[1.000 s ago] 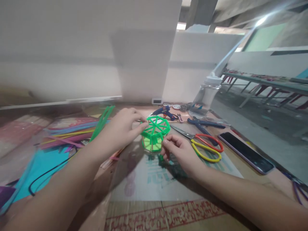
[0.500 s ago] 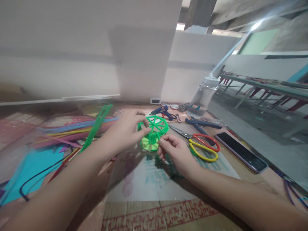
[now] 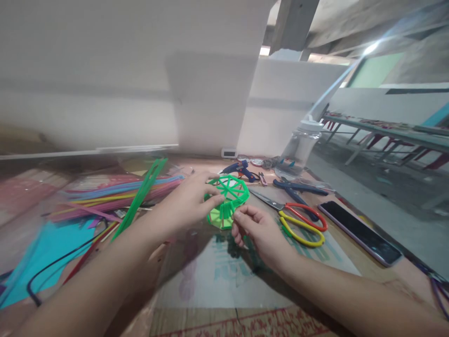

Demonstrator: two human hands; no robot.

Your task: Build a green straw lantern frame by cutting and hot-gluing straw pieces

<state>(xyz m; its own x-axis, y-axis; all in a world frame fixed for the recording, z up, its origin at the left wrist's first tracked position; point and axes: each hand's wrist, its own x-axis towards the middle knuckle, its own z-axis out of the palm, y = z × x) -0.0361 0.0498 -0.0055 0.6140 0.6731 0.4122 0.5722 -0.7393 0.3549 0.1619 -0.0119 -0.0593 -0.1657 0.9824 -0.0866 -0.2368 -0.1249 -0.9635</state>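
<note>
A small green craft model [image 3: 229, 196] with a spoked, wheel-like top and a lighter green base stands above the plastic sheet, in front of me. My left hand [image 3: 196, 199] reaches round its left side, with the thumb in front and the fingers behind. Close against its lower right edge is my right hand [image 3: 254, 229], thumb and index finger pinched together. Whatever sits in that pinch is too small to make out. To the right of the model lie large scissors [image 3: 298, 220] with red and yellow handles, blades spread.
A glue gun [image 3: 242, 169], blue pliers [image 3: 298, 189], a clear bottle [image 3: 301, 145] and a phone [image 3: 359, 232] surround the work at the back and right. Coloured strips [image 3: 115, 194], green stems [image 3: 142, 199] and blue sheet [image 3: 63, 252] cover the left. A printed plastic sheet [image 3: 210, 290] lies beneath.
The whole scene sits slightly lower and further right as the camera shifts. My left fingers reach a little further over the model; my right hand keeps its pinch at the lower right edge.
</note>
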